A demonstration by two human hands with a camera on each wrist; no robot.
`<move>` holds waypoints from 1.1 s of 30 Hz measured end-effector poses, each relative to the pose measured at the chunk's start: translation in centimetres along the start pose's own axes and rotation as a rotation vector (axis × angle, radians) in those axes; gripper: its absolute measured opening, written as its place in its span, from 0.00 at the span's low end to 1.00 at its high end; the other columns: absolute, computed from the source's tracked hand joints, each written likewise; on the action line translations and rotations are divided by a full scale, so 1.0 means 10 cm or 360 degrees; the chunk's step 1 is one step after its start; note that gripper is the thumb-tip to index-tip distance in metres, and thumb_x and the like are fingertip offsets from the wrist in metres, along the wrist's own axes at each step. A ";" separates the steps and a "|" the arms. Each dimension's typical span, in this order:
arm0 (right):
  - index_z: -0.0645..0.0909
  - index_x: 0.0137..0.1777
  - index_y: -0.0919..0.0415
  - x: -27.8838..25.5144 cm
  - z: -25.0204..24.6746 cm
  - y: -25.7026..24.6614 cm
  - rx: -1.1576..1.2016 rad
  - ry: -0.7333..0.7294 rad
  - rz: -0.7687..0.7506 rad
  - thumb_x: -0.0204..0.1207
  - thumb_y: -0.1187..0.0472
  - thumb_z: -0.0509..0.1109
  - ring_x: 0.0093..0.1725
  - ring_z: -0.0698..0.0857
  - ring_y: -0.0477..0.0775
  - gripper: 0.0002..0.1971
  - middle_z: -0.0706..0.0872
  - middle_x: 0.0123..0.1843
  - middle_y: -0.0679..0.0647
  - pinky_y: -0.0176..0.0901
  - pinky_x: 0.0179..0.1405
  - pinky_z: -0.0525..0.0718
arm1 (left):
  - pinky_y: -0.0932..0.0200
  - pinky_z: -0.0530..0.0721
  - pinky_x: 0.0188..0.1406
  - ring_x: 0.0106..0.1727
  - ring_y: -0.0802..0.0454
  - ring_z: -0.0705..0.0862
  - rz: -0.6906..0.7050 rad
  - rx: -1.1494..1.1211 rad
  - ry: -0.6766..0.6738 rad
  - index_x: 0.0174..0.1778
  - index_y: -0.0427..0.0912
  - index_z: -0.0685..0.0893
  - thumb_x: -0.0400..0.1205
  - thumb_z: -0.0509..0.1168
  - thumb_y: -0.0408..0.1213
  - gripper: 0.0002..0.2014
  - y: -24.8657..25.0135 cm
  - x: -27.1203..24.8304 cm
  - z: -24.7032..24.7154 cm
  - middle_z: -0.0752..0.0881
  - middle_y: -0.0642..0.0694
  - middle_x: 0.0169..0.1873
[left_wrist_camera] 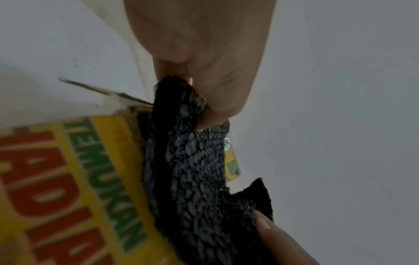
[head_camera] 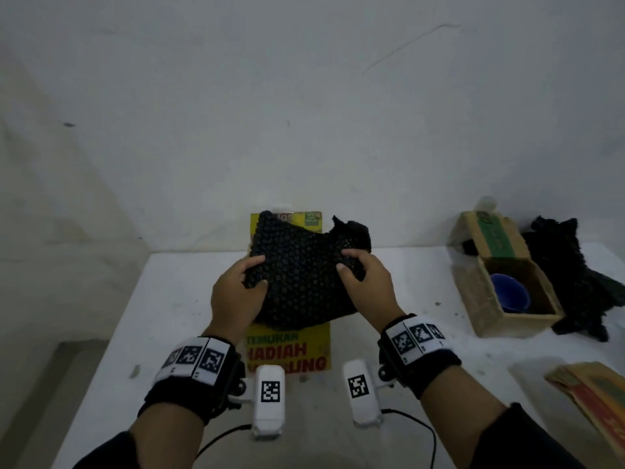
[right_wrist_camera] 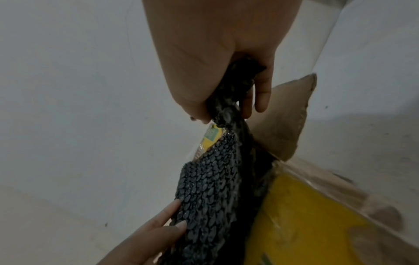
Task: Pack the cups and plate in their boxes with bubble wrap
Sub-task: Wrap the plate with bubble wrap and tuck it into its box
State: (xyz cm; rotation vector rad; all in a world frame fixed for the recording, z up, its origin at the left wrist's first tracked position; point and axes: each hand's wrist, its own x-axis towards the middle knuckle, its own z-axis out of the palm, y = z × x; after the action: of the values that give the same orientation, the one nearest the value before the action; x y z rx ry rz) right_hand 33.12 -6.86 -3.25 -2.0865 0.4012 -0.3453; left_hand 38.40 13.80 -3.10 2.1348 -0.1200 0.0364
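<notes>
A black bubble wrap bundle (head_camera: 304,282) hangs just above a yellow box (head_camera: 287,350) with red and green lettering at the table's centre. My left hand (head_camera: 255,274) grips its left edge, thumb on top. The upper right edge is pinched by my right hand (head_camera: 348,264). Whatever is inside the wrap is hidden. In the left wrist view my left hand (left_wrist_camera: 199,100) pinches the bubble wrap (left_wrist_camera: 195,170) over the yellow box (left_wrist_camera: 68,179). The right wrist view has my right hand (right_wrist_camera: 226,100) bunching the wrap (right_wrist_camera: 208,197) beside the box (right_wrist_camera: 306,215). A blue cup (head_camera: 510,296) sits in an open cardboard box (head_camera: 487,309) at the right.
Loose black bubble wrap (head_camera: 568,272) lies to the right of the cardboard box. A flattened carton (head_camera: 595,394) sits at the table's near right corner. The white table (head_camera: 162,316) ends at a wall behind and drops off on the left.
</notes>
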 end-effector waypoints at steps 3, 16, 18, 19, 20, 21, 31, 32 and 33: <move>0.78 0.65 0.54 0.02 0.15 0.03 -0.0304 -0.0102 -0.0056 0.78 0.54 0.68 0.59 0.81 0.54 0.16 0.79 0.63 0.54 0.38 0.52 0.77 | 0.46 0.84 0.57 0.59 0.43 0.84 -0.0057 0.0167 -0.0054 0.63 0.52 0.81 0.73 0.72 0.34 0.22 -0.26 0.07 -0.06 0.83 0.47 0.65; 0.87 0.48 0.51 0.18 0.46 -0.07 -0.1733 -0.0357 -0.0531 0.66 0.36 0.67 0.55 0.79 0.63 0.21 0.81 0.57 0.58 0.54 0.52 0.77 | 0.46 0.79 0.54 0.62 0.38 0.75 0.0133 0.0494 -0.0044 0.57 0.49 0.86 0.68 0.76 0.38 0.21 -0.57 0.10 -0.04 0.79 0.41 0.59; 0.86 0.50 0.54 0.17 0.52 -0.16 -0.1862 -0.0351 -0.0743 0.61 0.41 0.74 0.64 0.77 0.67 0.22 0.80 0.65 0.62 0.58 0.59 0.78 | 0.44 0.78 0.61 0.68 0.39 0.73 0.0225 0.0396 -0.0127 0.61 0.47 0.83 0.69 0.74 0.37 0.23 -0.64 0.16 -0.02 0.76 0.42 0.66; 0.83 0.58 0.57 0.17 0.57 -0.20 -0.1851 -0.0436 -0.0854 0.63 0.43 0.75 0.72 0.72 0.69 0.26 0.76 0.71 0.64 0.61 0.68 0.73 | 0.44 0.76 0.65 0.71 0.41 0.72 0.0293 0.0335 -0.0183 0.64 0.46 0.80 0.69 0.71 0.36 0.25 -0.68 0.19 0.00 0.74 0.42 0.69; 0.77 0.67 0.59 0.16 0.62 -0.22 -0.1820 -0.0568 -0.0935 0.67 0.44 0.73 0.78 0.63 0.70 0.30 0.67 0.78 0.67 0.63 0.75 0.63 | 0.45 0.74 0.70 0.73 0.42 0.71 0.0341 0.0273 -0.0235 0.68 0.45 0.76 0.68 0.67 0.36 0.29 -0.72 0.21 0.02 0.73 0.43 0.72; 0.68 0.75 0.60 0.15 0.67 -0.22 -0.1805 -0.0742 -0.0940 0.74 0.42 0.67 0.82 0.53 0.69 0.34 0.57 0.82 0.67 0.62 0.80 0.52 | 0.46 0.71 0.74 0.76 0.44 0.68 0.0360 0.0218 -0.0276 0.72 0.45 0.73 0.68 0.63 0.37 0.32 -0.75 0.23 0.04 0.70 0.44 0.74; 0.38 0.83 0.53 0.41 0.93 0.05 -0.2207 -0.1377 -0.0518 0.74 0.26 0.46 0.83 0.35 0.63 0.46 0.39 0.85 0.62 0.58 0.82 0.41 | 0.59 0.52 0.80 0.81 0.65 0.47 0.0295 -0.0120 -0.0462 0.80 0.54 0.54 0.83 0.57 0.44 0.30 -0.89 0.25 0.17 0.49 0.63 0.79; 0.37 0.83 0.52 0.43 0.96 0.06 -0.2211 -0.1428 -0.0500 0.74 0.26 0.46 0.83 0.35 0.62 0.46 0.39 0.85 0.61 0.58 0.82 0.41 | 0.60 0.52 0.80 0.81 0.66 0.47 0.0279 -0.0135 -0.0464 0.80 0.53 0.53 0.85 0.57 0.42 0.29 -0.89 0.24 0.18 0.49 0.64 0.79; 0.36 0.83 0.52 0.46 0.99 0.07 -0.2219 -0.1482 -0.0489 0.74 0.26 0.47 0.83 0.36 0.62 0.46 0.38 0.85 0.60 0.59 0.82 0.42 | 0.60 0.51 0.80 0.81 0.67 0.46 0.0264 -0.0147 -0.0472 0.81 0.53 0.52 0.86 0.55 0.39 0.28 -0.88 0.23 0.18 0.48 0.65 0.78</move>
State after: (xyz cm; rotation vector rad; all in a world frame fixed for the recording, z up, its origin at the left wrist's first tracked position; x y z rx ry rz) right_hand 41.11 -1.58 -8.52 -3.2886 -0.4081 1.0374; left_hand 41.58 16.77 -11.29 2.0216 -0.4644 -0.1859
